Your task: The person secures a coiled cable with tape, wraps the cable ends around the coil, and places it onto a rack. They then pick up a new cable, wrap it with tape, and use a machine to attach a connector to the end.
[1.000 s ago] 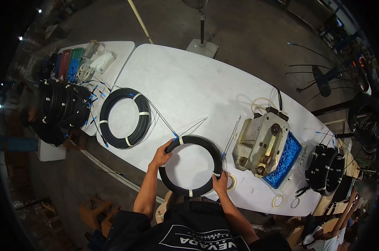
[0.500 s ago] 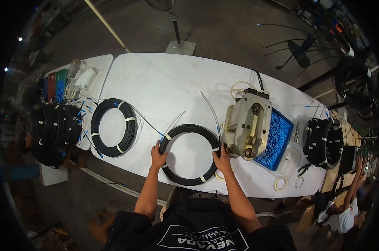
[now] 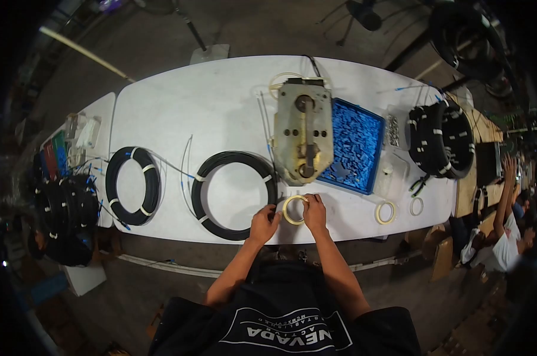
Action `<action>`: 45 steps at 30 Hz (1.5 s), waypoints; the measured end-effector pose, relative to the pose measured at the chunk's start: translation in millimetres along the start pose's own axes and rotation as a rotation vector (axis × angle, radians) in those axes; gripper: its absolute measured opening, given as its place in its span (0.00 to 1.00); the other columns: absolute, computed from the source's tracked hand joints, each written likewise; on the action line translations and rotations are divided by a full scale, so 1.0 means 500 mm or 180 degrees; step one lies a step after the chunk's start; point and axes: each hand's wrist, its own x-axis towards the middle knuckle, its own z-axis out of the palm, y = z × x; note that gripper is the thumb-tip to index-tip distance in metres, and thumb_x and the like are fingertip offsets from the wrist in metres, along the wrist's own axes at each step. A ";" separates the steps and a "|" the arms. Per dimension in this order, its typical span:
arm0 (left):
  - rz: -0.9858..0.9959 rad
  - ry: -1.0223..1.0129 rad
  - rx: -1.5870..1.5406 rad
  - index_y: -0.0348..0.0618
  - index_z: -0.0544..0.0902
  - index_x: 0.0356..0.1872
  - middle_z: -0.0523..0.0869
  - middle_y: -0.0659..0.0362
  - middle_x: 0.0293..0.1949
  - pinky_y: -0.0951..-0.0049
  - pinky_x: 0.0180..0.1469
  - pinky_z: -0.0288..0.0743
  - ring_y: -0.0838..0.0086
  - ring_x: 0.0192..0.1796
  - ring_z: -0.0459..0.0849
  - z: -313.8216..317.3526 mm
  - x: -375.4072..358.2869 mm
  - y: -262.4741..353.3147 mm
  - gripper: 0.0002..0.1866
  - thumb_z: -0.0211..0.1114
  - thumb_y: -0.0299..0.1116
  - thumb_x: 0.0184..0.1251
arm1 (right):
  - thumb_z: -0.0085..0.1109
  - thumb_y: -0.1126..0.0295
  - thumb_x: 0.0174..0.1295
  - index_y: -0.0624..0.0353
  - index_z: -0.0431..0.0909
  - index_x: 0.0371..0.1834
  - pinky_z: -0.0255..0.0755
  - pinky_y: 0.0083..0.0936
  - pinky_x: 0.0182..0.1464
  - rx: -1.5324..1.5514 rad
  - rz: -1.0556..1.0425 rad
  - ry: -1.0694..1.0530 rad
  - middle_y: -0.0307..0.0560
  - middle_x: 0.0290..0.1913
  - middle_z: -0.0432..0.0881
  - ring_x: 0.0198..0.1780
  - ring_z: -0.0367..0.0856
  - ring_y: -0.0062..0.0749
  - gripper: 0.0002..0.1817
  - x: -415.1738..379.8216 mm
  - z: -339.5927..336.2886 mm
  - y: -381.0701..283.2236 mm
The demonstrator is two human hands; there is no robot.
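Observation:
A coil of black cable [image 3: 233, 158], tied with pale bands, lies flat on the white table in front of me. My left hand [image 3: 264, 223] is closed at the coil's lower right edge, fingers curled round the cable. Just right of it, my right hand [image 3: 315, 212] pinches a cream roll of tape [image 3: 286, 209] by its right side. The roll is near the table's front edge, and part of its rim is hidden by my fingers. A cable end with a blue piece rises from the coil toward the machine.
Behind my hands stands a metal machine [image 3: 289, 148]. Beside it are a tray of small blue parts [image 3: 357, 136], a clear tub, and another tape roll [image 3: 377, 215]. More cable coils lie left [image 3: 112, 187] and right [image 3: 429, 142]. A person sits at far right.
My right hand has left the coil's right side and taken hold of the tape roll. My left hand has shifted from the coil's left side to its lower right. The view has turned right.

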 end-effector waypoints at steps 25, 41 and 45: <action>0.0048 -0.2837 -0.0258 0.40 0.77 0.63 0.84 0.53 0.46 0.74 0.37 0.82 0.73 0.38 0.87 0.542 0.082 0.283 0.26 0.70 0.32 0.63 | 0.66 0.74 0.58 0.64 0.83 0.47 0.76 0.19 0.37 0.2154 0.2601 0.1941 0.38 0.34 0.84 0.34 0.80 0.18 0.13 -0.211 -0.356 0.389; 0.1442 -0.1851 0.1764 0.52 0.71 0.69 0.78 0.57 0.40 0.63 0.45 0.77 0.63 0.42 0.81 0.624 0.082 0.328 0.31 0.65 0.38 0.63 | 0.62 0.78 0.54 0.58 0.82 0.44 0.74 0.39 0.47 0.0857 0.2126 0.2355 0.53 0.40 0.80 0.43 0.80 0.48 0.13 -0.115 -0.387 0.464; 0.1544 -0.2031 0.2144 0.56 0.67 0.71 0.79 0.55 0.46 0.59 0.48 0.79 0.59 0.47 0.82 0.616 0.083 0.341 0.32 0.63 0.39 0.64 | 0.63 0.75 0.54 0.60 0.83 0.40 0.74 0.39 0.46 0.0637 0.2157 0.2276 0.52 0.37 0.79 0.42 0.80 0.47 0.10 -0.118 -0.392 0.453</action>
